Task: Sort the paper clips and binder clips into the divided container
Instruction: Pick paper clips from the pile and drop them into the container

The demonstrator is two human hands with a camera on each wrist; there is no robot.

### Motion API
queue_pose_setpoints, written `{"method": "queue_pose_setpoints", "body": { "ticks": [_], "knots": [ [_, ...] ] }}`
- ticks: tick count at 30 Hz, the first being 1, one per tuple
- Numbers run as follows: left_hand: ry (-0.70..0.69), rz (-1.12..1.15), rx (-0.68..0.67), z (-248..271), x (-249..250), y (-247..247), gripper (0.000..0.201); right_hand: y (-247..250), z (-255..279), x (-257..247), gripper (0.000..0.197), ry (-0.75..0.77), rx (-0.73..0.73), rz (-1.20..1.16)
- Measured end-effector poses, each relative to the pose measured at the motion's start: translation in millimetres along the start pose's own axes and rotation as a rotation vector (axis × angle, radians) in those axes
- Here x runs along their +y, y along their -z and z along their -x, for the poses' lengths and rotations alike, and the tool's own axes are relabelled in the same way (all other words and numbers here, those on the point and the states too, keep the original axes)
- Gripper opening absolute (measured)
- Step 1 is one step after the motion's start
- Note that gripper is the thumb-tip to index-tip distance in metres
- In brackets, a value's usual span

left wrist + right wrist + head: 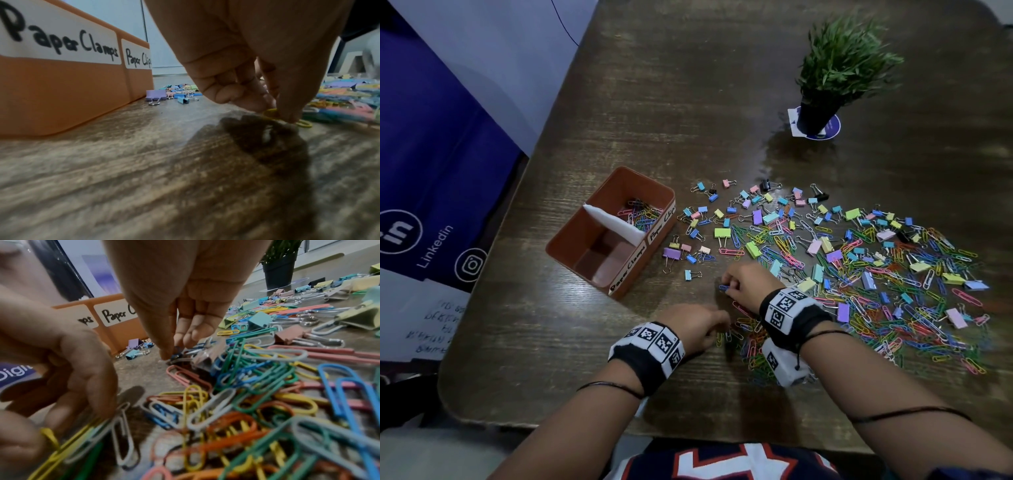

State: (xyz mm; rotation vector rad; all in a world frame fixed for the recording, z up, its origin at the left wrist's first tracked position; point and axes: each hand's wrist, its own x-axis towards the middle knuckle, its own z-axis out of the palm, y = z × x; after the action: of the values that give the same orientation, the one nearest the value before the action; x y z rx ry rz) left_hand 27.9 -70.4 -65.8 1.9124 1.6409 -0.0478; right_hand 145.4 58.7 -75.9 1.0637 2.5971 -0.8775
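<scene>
An orange divided container point(654, 202) stands left of the pile; its far compartment, labelled Paper Clips, holds several coloured paper clips point(642, 214), and the near one, labelled Paper Clamps, looks bare. Mixed paper clips and binder clips point(859, 274) are spread across the table to the right. My left hand point(717, 334) is at the pile's near-left edge, its fingertips point(287, 116) pinching a yellow paper clip point(304, 124) on the table. Just beyond it, my right hand point(726, 287) pinches a dark blue paper clip point(177, 353) against the wood.
A potted green plant point(825, 85) on a round coaster stands far back right. Loose binder clips point(681, 253) lie between container and pile. A blue banner point(431, 154) hangs past the table's left edge. Bare wood point(551, 359) lies near left.
</scene>
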Motion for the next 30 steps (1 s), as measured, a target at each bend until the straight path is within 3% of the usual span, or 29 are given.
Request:
{"method": "queue_pose_setpoints", "body": {
  "ticks": [11, 20, 26, 30],
  "knots": [
    [0.037, 0.058, -0.002, -3, -13, -4, 0.021, 2, -9, -5, 0.012, 0.021, -0.076, 0.133],
    [-0.004, -0.029, 0.049, -1, -11, -2, 0.02, 4, -5, -7, 0.008, 0.026, -0.088, 0.164],
    [0.131, 0.068, 0.243, 5, -20, 19, 0.015, 4, -4, -6, 0.009, 0.014, -0.098, 0.143],
    [0.248, 0.181, 0.559, 8, -27, 57, 0.006, 5, -3, -6, 0.009, 0.014, -0.107, 0.137]
  ]
}}
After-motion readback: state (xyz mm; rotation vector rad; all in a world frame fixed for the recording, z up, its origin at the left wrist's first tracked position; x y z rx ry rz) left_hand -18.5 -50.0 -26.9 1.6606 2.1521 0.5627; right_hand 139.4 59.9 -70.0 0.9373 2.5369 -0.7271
